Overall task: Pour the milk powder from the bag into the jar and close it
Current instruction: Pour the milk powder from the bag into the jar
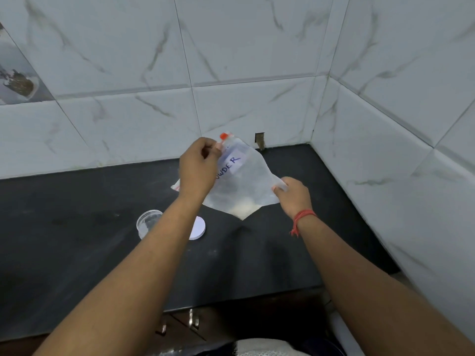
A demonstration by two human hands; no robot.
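Seen from above, at a dark bench [77, 253] set into a corner of white marbled tiles [231, 47]. Held up over the far middle of the bench: a clear zip bag [244, 183], tilted, one corner pointing down. Left hand [199, 170] at the bag's upper left, grip pinched together on the top edge just beside an orange slider tab [223, 136]. Right hand [293, 195] at the bag's right corner, grip closed on the plastic between thumb and fingers. Red thread band [302, 218] around the right wrist. White label [232, 163] on the bag's face, blue hand lettering, partly hidden by the left hand; letters "WDER" readable. Pale milk powder [244, 208] gathered in the lowest corner of the bag, a small amount, close above the bench surface; touching it or not, cannot tell. Red-printed strip of the bag's opening edge sticking out to the left, behind the left wrist.

On the bench, nearer and left of the bag: a clear jar [147, 223], open-mouthed, upright, partly covered by the left forearm. Just right of that forearm, a white round lid [199, 228], lying flat, apart from the jar's mouth. Faint white dusting on the dark surface around them.

Small notch [260, 140] in the far wall where tile meets bench. Metal cabinet handles [193, 319] below the near bench edge. Pale knitted cloth [270, 348] at the bottom of the view.
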